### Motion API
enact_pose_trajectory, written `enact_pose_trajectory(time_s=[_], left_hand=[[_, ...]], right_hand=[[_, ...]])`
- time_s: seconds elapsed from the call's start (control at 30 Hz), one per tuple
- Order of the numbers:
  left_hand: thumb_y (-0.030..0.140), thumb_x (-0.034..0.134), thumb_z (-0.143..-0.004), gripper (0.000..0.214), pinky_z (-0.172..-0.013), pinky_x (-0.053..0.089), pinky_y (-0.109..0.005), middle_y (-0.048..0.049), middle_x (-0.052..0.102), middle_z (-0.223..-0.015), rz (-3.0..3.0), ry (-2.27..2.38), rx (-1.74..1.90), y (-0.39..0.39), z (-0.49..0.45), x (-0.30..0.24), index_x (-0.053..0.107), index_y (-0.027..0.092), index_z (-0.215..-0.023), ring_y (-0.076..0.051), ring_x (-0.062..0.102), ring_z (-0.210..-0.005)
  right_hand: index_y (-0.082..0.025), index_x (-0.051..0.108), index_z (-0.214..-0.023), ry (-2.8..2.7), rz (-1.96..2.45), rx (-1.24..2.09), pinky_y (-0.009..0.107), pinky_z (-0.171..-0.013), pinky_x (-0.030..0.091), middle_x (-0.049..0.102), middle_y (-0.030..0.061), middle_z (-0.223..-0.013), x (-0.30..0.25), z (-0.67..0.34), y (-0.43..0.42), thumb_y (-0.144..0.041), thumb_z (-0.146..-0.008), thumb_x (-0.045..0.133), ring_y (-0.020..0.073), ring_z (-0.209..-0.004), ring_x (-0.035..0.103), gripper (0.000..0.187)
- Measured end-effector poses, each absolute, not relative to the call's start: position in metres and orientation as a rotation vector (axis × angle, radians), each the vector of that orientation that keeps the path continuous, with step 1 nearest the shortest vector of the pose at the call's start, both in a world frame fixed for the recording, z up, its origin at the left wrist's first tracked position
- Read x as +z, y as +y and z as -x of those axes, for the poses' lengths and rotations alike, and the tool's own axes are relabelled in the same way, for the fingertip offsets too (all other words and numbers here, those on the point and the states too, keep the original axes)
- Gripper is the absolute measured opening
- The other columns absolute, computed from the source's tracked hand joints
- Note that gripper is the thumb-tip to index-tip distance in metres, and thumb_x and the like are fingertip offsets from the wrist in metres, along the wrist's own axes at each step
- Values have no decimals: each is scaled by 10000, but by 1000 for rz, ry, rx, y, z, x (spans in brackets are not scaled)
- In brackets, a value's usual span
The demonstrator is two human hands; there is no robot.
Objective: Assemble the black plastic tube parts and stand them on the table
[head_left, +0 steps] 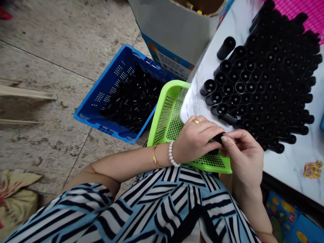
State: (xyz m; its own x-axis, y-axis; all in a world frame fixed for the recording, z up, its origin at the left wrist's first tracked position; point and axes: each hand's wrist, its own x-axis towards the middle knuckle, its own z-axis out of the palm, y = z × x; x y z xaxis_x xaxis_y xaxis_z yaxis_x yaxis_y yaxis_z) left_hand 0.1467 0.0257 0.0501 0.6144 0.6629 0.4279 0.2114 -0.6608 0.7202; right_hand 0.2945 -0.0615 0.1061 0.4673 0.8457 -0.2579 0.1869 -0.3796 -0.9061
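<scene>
My left hand (194, 138) and my right hand (244, 155) meet over the green basket (167, 114) at the table's edge. Both are closed on one small black tube (218, 138), pinched between their fingertips and mostly hidden by them. The left hand wears a gold ring, a pearl bracelet and a gold bangle. Just beyond the hands, a big pile of black tubes (265, 81) lies on the white marble table (291, 162), many with their open ends facing me.
A blue crate (111, 81) holding several black parts sits on the stone floor to the left. A cardboard box (174, 30) stands behind it. A pink mesh tray (303, 10) lies at the table's far corner. A small yellow item (312, 168) rests on the table at right.
</scene>
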Motion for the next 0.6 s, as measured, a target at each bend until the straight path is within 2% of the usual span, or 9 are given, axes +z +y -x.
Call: enact_pose_trajectory(time_s=[0.1, 0.23, 0.4, 0.53, 0.6], left_hand=[[488, 612, -983, 325, -878, 432, -344, -22, 770, -1073, -2196, 651, 913, 28, -143, 52, 695, 203, -1115, -176, 646, -955], [481, 535, -1024, 326, -854, 413, -348, -13, 767, -1112, -2232, 610, 794, 31, -141, 56, 677, 224, -1165, -164, 644, -913], [440, 571, -1013, 294, -821, 393, -361, -12, 762, -1107, -2291, 616, 764, 32, -145, 56, 653, 207, -1172, -165, 630, -862], [441, 637, -971, 313, -825, 431, -348, -25, 760, -1079, -2259, 468, 878, 32, -137, 50, 634, 198, -1167, -168, 653, -890], [361, 646, -951, 311, -792, 452, -340, -39, 757, -1088, -2290, 247, 841, 32, -127, 46, 622, 197, -1214, -164, 661, -872]], right_hand=[[-252, 619, -1029, -750, 1822, 1034, 199, -455, 438, 542, -69, -670, 108, -289, -63, -287, -866, 761, 84, -506, 514, 220], [-251, 584, -1006, -681, 1801, 1126, 197, -447, 470, 510, -79, -656, 109, -286, -61, -291, -899, 726, 84, -490, 533, 182], [-261, 561, -940, -747, 1783, 993, 199, -509, 549, 564, -61, -709, 96, -282, -60, -294, -925, 693, 88, -544, 579, 137], [-252, 583, -975, -809, 1707, 970, 220, -475, 525, 582, -59, -700, 86, -282, -85, -304, -918, 700, 98, -511, 569, 140], [-236, 608, -971, -836, 1764, 777, 244, -464, 498, 590, -43, -701, 85, -286, -107, -290, -931, 675, 111, -505, 566, 95]])
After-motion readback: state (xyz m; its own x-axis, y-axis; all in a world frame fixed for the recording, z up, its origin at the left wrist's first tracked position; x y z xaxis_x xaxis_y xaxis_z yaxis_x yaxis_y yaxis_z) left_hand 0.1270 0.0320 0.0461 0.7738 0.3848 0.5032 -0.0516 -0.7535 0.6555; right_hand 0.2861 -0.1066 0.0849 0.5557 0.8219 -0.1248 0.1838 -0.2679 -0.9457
